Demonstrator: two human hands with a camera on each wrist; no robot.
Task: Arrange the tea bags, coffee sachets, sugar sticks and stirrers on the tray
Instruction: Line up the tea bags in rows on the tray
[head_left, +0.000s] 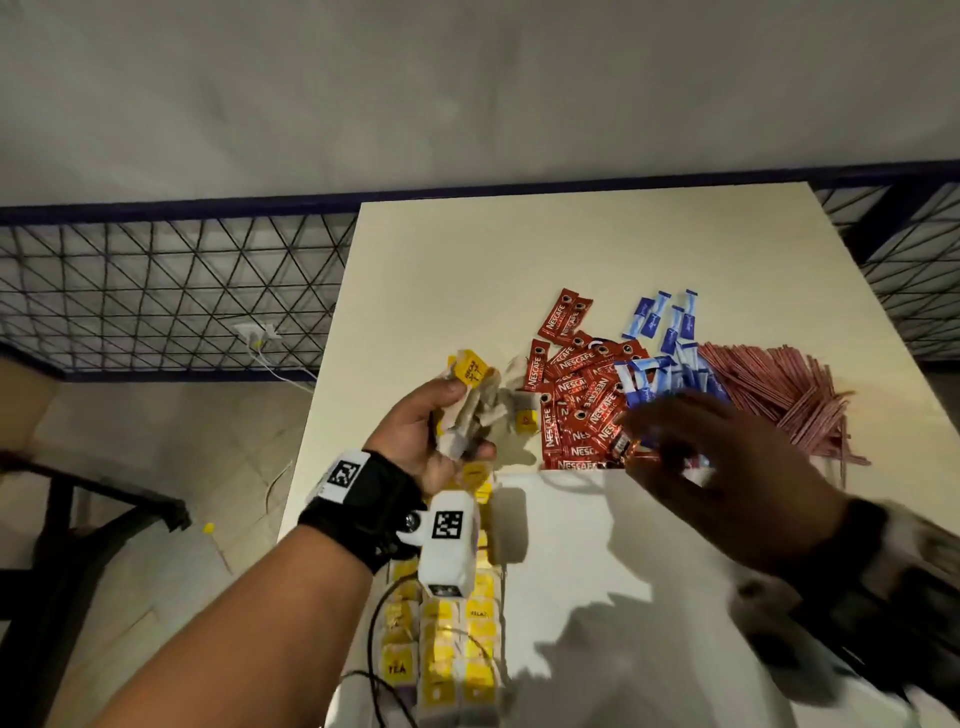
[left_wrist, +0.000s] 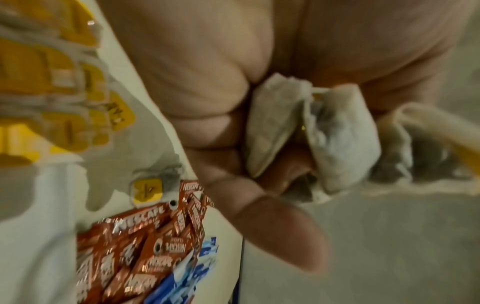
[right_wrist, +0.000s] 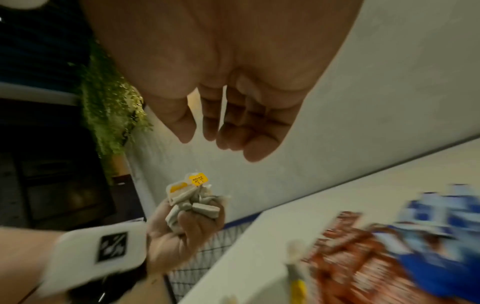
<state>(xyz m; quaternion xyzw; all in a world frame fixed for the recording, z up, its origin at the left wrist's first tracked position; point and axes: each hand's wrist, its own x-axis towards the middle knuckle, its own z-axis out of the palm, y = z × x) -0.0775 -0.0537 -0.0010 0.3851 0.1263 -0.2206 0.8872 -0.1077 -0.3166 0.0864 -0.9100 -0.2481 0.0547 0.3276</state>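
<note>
My left hand (head_left: 462, 421) is raised over the table's left edge and grips a crumpled bunch of tea bags (head_left: 470, 400) with yellow tags; the bunch (left_wrist: 337, 133) fills its curled fingers. My right hand (head_left: 675, 441), blurred, hovers with relaxed fingers over the heap of red coffee sachets (head_left: 576, 395) and blue sugar sticks (head_left: 660, 364), holding nothing; its fingers (right_wrist: 221, 139) are empty. Pink stirrers (head_left: 779, 395) lie piled to the right. Rows of yellow-tagged tea bags (head_left: 452, 649) lie at the left end of the white tray (head_left: 623, 545). One loose tea bag (head_left: 524, 415) stays on the table.
The white table (head_left: 519, 249) stands against a dark mesh railing (head_left: 156, 286). A wall socket with white cables (head_left: 257, 335) is below left. Dark furniture (head_left: 78, 519) stands on the floor at left. A hanging green plant (right_wrist: 111, 102) shows in the right wrist view.
</note>
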